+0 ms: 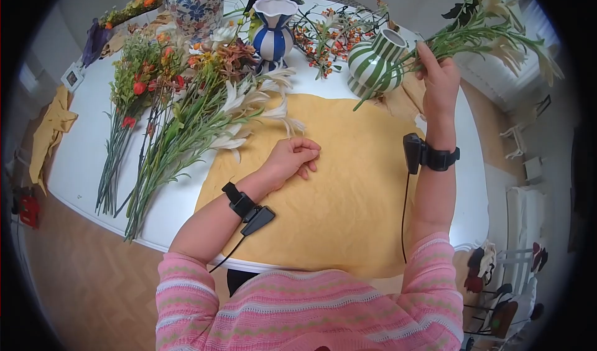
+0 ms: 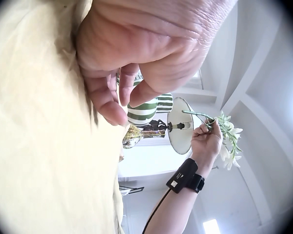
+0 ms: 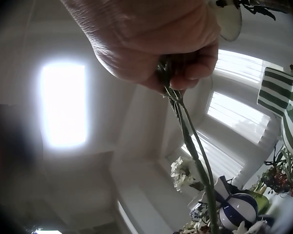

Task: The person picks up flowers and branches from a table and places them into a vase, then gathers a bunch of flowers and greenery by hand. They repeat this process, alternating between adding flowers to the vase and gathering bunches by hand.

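My right hand [image 1: 440, 80] is raised at the table's right side, gripping the green stems of white lilies [image 1: 507, 9]. In the right wrist view the thumb and fingers close round these stems [image 3: 198, 165], whose cut ends point away from the hand. The blossoms lean out to the right in the head view. Behind the stems stands a green-and-white striped vase [image 1: 376, 59]. My left hand [image 1: 292, 160] rests on a tan cloth [image 1: 336, 208], fingers loosely curled with nothing between them. White lilies with long stems [image 1: 186, 133] lie left of it.
Bunches of red and orange flowers [image 1: 140, 80] lie at the left. A blue-and-white striped vase [image 1: 273, 37] and a large floral vase [image 1: 196, 9] stand at the back. Orange-berried branches [image 1: 329, 40] spread between vases. A folded cloth [image 1: 53, 133] hangs over the left edge.
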A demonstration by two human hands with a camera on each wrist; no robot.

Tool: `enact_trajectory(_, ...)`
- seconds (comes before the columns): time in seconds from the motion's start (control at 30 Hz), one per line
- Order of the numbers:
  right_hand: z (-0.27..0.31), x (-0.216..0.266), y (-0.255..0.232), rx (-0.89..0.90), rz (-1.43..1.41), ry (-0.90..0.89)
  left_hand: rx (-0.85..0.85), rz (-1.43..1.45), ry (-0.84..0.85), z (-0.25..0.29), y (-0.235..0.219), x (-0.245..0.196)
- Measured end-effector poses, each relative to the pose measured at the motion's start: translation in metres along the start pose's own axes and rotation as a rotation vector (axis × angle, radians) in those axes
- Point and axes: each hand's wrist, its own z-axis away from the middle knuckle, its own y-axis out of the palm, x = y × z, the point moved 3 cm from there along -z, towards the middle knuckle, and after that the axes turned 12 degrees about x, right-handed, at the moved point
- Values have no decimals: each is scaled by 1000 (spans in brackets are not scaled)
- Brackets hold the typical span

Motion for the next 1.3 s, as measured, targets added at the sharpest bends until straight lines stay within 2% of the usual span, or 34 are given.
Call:
enact_trajectory(0.07, 0, 4, -1, -8, 48, -12, 7, -7, -3, -1, 0, 0)
enact_trajectory(0.17, 9, 6, 11, 96, 30, -13, 3, 11, 15, 0, 1, -1)
enact_trajectory(0.47, 66, -8, 54, 195, -85, 79, 39, 55, 39, 3, 3, -5)
enact_trajectory(0.67, 89, -18, 70, 254, -54, 130, 78, 92, 44, 1, 1, -2)
enact_trajectory(0.9, 96, -13, 86, 356, -28, 137, 78, 37, 55, 2, 1, -1)
enact_trajectory(1.0, 94, -17, 86, 379, 12, 134, 67, 133, 28, 4, 1, -4)
enact_trajectory(1.3, 102, -21, 97, 403, -2, 182, 155, 135, 71, 10, 7, -9)
